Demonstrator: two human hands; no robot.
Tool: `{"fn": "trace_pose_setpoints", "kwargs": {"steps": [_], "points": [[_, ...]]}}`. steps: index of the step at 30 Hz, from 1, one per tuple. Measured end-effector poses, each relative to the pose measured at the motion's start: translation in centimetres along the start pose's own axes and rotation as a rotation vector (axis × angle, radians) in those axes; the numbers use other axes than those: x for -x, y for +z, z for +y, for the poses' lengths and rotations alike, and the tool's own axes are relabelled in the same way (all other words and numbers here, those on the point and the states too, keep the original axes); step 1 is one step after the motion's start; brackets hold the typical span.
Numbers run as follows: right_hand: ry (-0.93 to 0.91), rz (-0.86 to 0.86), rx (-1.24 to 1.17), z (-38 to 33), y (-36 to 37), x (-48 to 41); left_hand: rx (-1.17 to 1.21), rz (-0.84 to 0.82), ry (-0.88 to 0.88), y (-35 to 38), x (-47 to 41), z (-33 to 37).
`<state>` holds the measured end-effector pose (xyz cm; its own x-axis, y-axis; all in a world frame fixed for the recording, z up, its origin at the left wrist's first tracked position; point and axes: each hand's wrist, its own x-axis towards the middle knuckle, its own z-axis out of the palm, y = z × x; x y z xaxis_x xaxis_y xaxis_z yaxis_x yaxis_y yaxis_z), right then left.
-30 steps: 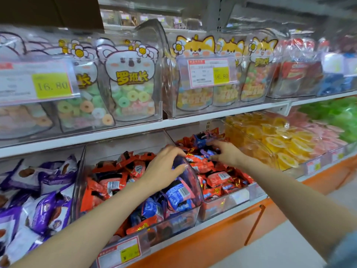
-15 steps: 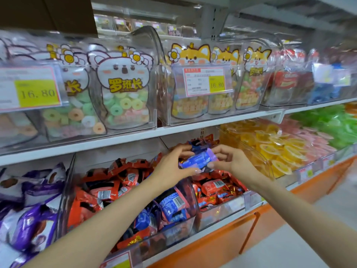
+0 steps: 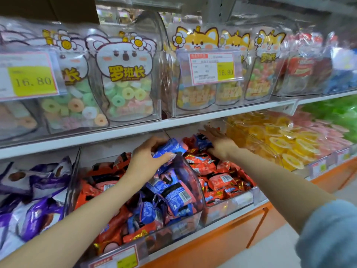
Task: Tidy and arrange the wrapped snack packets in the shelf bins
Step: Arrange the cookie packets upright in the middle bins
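My left hand grips a blue wrapped snack packet above the clear middle bin, which holds mixed orange and blue packets. My right hand reaches to the back of the neighbouring clear bin of red packets, fingers stretched out flat over another blue packet lying among the red ones. Whether it holds that packet is hidden by the hand.
A bin of purple and white packets sits at the left. Yellow jelly cups fill the bin to the right, with pink and green ones beyond. The upper shelf carries clear bins of ring candies with price tags. An orange cabinet front runs below.
The blue packet held between both hands is now in my left hand alone. My right hand has let go and reached back into the red-packet bin.
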<state>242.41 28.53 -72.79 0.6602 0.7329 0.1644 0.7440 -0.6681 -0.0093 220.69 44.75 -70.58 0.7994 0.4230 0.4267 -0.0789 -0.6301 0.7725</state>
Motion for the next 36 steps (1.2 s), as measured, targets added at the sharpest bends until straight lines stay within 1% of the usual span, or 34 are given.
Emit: {"fn": "trace_pose_setpoints", "kwargs": {"steps": [2, 3, 5, 7, 10, 12, 14, 16, 17, 18, 20, 21, 22, 25, 26, 27, 28, 31, 34, 36], "points": [[0.055, -0.052, 0.035, 0.1, 0.8, -1.1, -0.092, -0.025, -0.016, -0.7, 0.4, -0.9], [0.077, -0.052, 0.035, 0.2, 1.2, -1.4, -0.136, -0.031, -0.023, -1.1, 0.6, -1.3], [0.094, 0.034, 0.05, 0.2, 1.6, -1.3, -0.199, -0.012, -0.038, -1.8, 0.9, -2.0], [0.117, 0.14, -0.007, 0.2, 1.5, -0.6, -0.218, 0.013, -0.059, -2.6, 1.1, -2.4], [0.23, 0.242, -0.325, 0.3, 0.2, 1.2, -0.236, 0.046, -0.092, -3.4, 1.4, -2.9], [0.289, 0.313, -0.547, -0.6, -1.2, 3.0, -0.204, 0.1, -0.138, -4.0, 1.6, -3.2], [0.213, 0.373, -0.728, -2.7, -2.8, 5.1, -0.175, 0.166, -0.189, -4.4, 1.7, -3.5], [0.073, 0.391, -0.835, -5.6, -4.4, 7.1, -0.206, 0.212, -0.243, -4.6, 1.6, -3.5], [-0.006, 0.385, -0.831, -7.0, -5.0, 7.8, -0.237, 0.225, -0.268, -4.6, 1.6, -3.5], [-0.084, 0.39, -0.775, -8.3, -5.3, 8.2, -0.264, 0.241, -0.283, -4.6, 1.5, -3.3], [-0.235, 0.399, -0.558, -10.0, -5.0, 7.9, -0.279, 0.254, -0.288, -4.4, 1.5, -3.0], [-0.291, 0.39, -0.451, -10.7, -4.6, 7.4, -0.265, 0.215, -0.274, -4.2, 1.5, -3.0], [-0.324, 0.357, -0.345, -11.2, -4.1, 6.9, -0.242, 0.124, -0.252, -4.1, 1.6, -3.0], [-0.374, 0.14, 0.001, -11.7, -2.8, 5.9, -0.18, -0.293, -0.196, -3.8, 2.2, -3.2], [-0.387, 0.097, 0.06, -11.6, -2.5, 6.0, -0.177, -0.37, -0.176, -3.8, 2.5, -3.2], [-0.397, 0.086, 0.066, -11.4, -2.3, 6.0, -0.18, -0.398, -0.163, -3.9, 2.6, -3.2], [-0.402, 0.099, 0.02, -11.2, -2.3, 6.2, -0.181, -0.398, -0.155, -4.0, 2.8, -3.0], [-0.372, 0.188, -0.21, -9.8, -2.9, 6.5, -0.17, -0.336, -0.127, -4.1, 2.8, -2.5], [-0.27, 0.356, -0.394, -7.3, -3.9, 6.6, -0.166, -0.293, -0.063, -3.6, 2.6, -1.9], [-0.16, 0.418, -0.45, -5.3, -4.4, 7.0, -0.167, -0.272, -0.027, -3.1, 2.4, -1.8]]}}
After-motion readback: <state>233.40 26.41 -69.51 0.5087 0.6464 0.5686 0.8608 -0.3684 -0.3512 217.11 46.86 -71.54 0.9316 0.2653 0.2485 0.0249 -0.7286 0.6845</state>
